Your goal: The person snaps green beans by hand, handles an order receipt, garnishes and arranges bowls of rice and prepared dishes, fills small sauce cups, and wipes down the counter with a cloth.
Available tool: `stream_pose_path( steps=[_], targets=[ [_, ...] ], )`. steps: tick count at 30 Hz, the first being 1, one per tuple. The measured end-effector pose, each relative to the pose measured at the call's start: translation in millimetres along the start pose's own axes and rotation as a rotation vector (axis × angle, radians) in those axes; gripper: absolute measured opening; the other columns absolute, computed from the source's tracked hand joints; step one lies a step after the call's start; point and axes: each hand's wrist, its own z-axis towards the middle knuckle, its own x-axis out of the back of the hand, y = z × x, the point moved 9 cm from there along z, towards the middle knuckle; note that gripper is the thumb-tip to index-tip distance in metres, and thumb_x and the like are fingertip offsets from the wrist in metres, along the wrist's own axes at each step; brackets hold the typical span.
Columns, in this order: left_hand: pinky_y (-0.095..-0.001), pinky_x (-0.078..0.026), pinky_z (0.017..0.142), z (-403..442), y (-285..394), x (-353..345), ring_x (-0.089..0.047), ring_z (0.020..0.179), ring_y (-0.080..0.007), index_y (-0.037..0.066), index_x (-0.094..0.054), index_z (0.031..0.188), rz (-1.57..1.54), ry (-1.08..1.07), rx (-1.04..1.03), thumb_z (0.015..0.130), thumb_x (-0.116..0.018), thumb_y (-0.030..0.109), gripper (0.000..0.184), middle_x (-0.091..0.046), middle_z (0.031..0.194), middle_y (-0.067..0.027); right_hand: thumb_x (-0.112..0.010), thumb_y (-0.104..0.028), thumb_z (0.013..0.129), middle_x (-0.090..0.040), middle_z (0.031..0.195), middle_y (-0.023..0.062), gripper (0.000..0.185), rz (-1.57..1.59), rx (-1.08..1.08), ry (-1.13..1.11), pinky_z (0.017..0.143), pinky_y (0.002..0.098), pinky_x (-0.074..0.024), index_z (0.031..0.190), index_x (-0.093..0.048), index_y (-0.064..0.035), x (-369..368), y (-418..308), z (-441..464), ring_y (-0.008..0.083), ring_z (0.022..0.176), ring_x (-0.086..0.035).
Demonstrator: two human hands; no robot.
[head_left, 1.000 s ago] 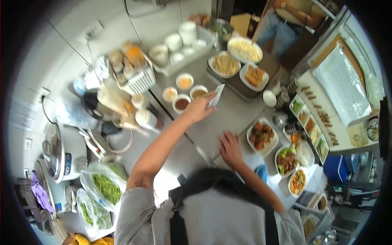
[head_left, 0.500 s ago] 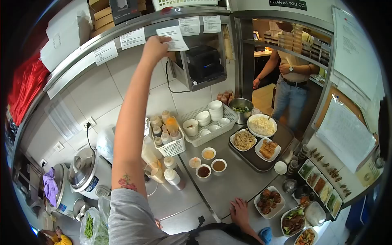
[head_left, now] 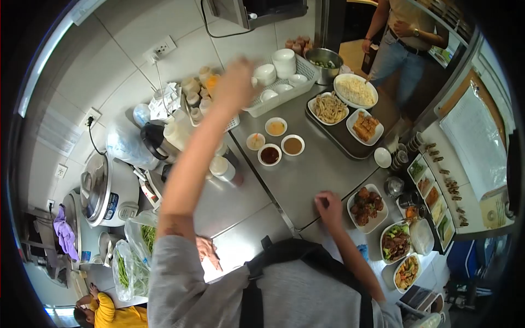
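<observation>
My left hand (head_left: 238, 85) is blurred by motion over the white basket (head_left: 281, 99) of stacked white bowls and beside the squeeze bottles; its fingers cannot be made out. Just above the steel counter (head_left: 311, 172), my right hand (head_left: 329, 208) has loosely curled fingers, the thumb apart and nothing visible in them. Right of it is a white dish of glazed brown meat pieces (head_left: 367, 206). Small sauce bowls (head_left: 293, 145) stand between my hands. Farther back, a dark tray (head_left: 353, 147) carries rice (head_left: 355, 90), pale strips (head_left: 330, 109) and golden fried pieces (head_left: 365, 126).
Another person's hand (head_left: 208, 251) with a dark thin object shows beneath my left arm. Rice cookers (head_left: 109, 188) and bagged green vegetables (head_left: 131, 262) are at left. More dishes (head_left: 396, 243) and a topping rack (head_left: 432, 199) line the right. A person (head_left: 407, 38) stands beyond the opening.
My left hand has come down from the order slips on the rail, and no slip shows in it. My right hand has lifted and curled from lying on the counter. The view has tilted downward.
</observation>
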Motion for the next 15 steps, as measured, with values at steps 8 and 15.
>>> stream_pose_path(
  steps=[8, 15],
  targets=[
    [-0.0406, -0.044, 0.096, -135.1, -29.9, -232.3, -0.049, 0.115, -0.0362, 0.006, -0.047, 0.130, -0.281, -0.484, 0.437, 0.060, -0.081, 0.021, 0.079, -0.049, 0.124, -0.0196, -0.082, -0.024, 0.062, -0.052, 0.114, 0.0126, 0.067, -0.130, 0.225, -0.161, 0.090, 0.0424, -0.0425, 0.119, -0.051, -0.0109, -30.0, -52.9, 151.4, 0.0328, 0.107, -0.050],
    [-0.0563, -0.028, 0.104, -124.4, -23.2, -250.8, -0.037, 0.129, -0.0316, 0.015, -0.040, 0.134, 0.014, -0.732, 0.274, 0.045, -0.087, 0.029, 0.102, -0.047, 0.129, -0.0091, -0.085, -0.022, 0.056, -0.039, 0.136, 0.0165, 0.107, -0.404, 0.264, -0.441, 0.101, 0.0431, -0.0385, 0.145, -0.025, -0.0173, -95.7, -52.4, 199.1, 0.0358, 0.122, -0.042]
  ],
)
